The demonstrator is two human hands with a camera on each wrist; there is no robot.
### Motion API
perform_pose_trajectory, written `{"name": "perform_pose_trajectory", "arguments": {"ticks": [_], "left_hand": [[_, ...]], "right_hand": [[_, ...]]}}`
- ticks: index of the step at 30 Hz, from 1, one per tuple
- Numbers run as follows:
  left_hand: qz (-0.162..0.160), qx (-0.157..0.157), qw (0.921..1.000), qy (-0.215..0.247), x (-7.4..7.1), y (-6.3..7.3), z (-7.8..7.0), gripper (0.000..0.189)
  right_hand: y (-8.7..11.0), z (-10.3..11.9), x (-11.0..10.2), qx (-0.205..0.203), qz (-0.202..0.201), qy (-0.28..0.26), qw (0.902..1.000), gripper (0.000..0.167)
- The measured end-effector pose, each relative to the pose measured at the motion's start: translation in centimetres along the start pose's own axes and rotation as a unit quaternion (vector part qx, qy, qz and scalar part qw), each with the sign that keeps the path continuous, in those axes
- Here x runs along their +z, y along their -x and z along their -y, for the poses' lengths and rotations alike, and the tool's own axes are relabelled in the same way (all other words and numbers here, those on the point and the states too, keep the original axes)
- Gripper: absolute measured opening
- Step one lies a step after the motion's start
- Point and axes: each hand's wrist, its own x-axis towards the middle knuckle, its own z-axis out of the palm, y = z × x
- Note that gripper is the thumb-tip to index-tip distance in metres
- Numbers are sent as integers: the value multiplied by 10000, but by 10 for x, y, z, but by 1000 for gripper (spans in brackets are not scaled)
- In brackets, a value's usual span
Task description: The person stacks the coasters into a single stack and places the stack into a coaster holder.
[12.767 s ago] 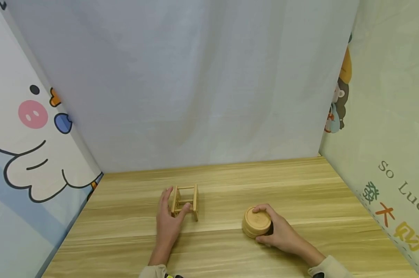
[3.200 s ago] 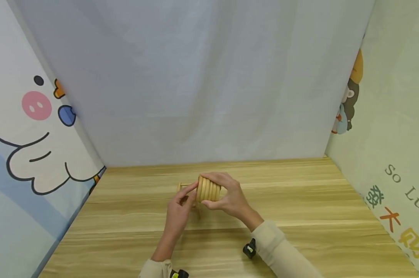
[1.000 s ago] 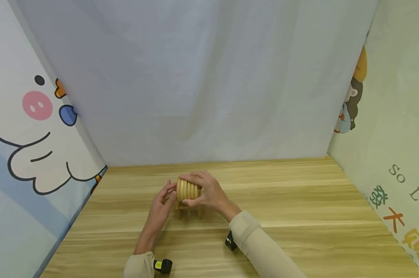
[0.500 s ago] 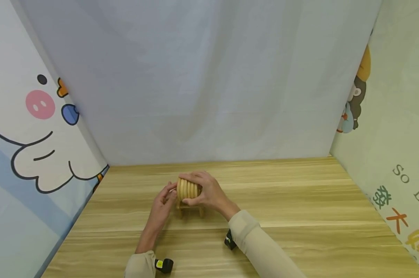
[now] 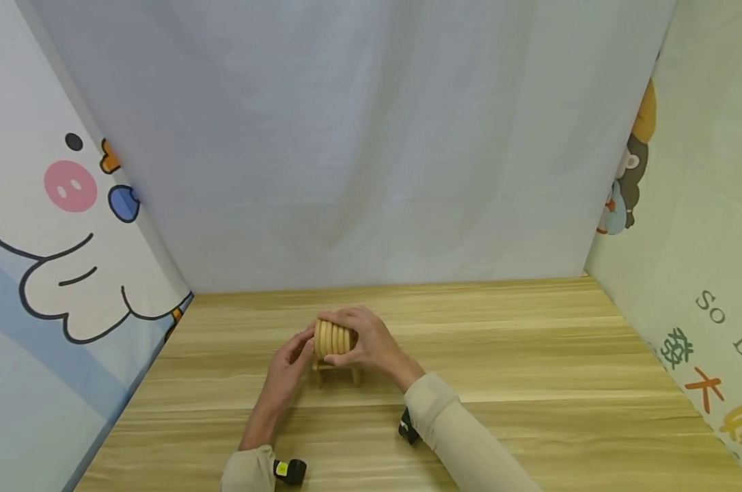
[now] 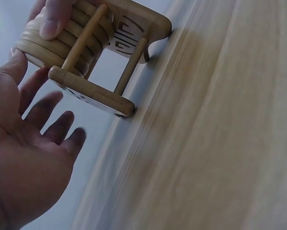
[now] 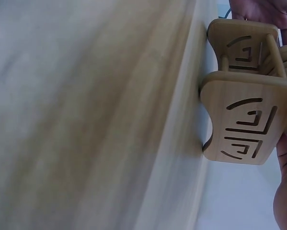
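Note:
My right hand (image 5: 374,343) grips a stack of round wooden coasters (image 5: 332,338), turned on its side, from above and in front. Beneath it stands a small wooden coaster rack (image 5: 356,375) on the table. In the left wrist view the coasters (image 6: 81,33) lie along the rack's rods, between its end panels; how deep they sit is partly hidden. One end panel (image 7: 244,117) shows cut-out line patterns in the right wrist view. At the stack's left end, my left hand (image 5: 287,367) touches it with thumb and forefinger; its other fingers (image 6: 57,127) are spread loosely.
The wood-grain table (image 5: 500,355) spreads out around the rack. A pale cloth (image 5: 371,150) hangs behind it, with printed cartoon sheets (image 5: 70,260) at left and right. Dark wrist devices (image 5: 291,471) sit at both cuffs.
The coaster stack, earlier upright at the right, has been carried left to the rack and turned on its side. In the last half second it sank slightly; the left fingers drew closer together.

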Motion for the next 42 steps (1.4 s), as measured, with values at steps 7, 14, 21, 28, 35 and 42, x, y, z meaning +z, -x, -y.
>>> {"name": "perform_pose_trajectory", "arguments": {"ticks": [7, 14, 21, 28, 35, 42], "left_hand": [[-144, -109, 9998, -33, -1, -1, 1, 42], [-179, -272, 9994, 150, -2, -1, 0, 43], [-240, -426, 9988, 80, -2, 0, -2, 41], [-371, -579, 9976, 31, 0, 1, -6, 39], [-360, -547, 9978, -97, 3, 1, -5, 39], [-474, -578, 9972, -76, 4, 2, -4, 37]], "right_hand": [[1, -2, 1, 9, 46, 45, 10000, 71], [1, -3, 3, -167, -21, 207, 9996, 72], [3, -5, 4, -163, 59, 350, 9992, 73], [4, -7, 3, 207, 376, 169, 9989, 74], [4, -3, -1, 467, 558, 143, 9972, 64], [4, -2, 0, 663, 655, -21, 9956, 60]]}}
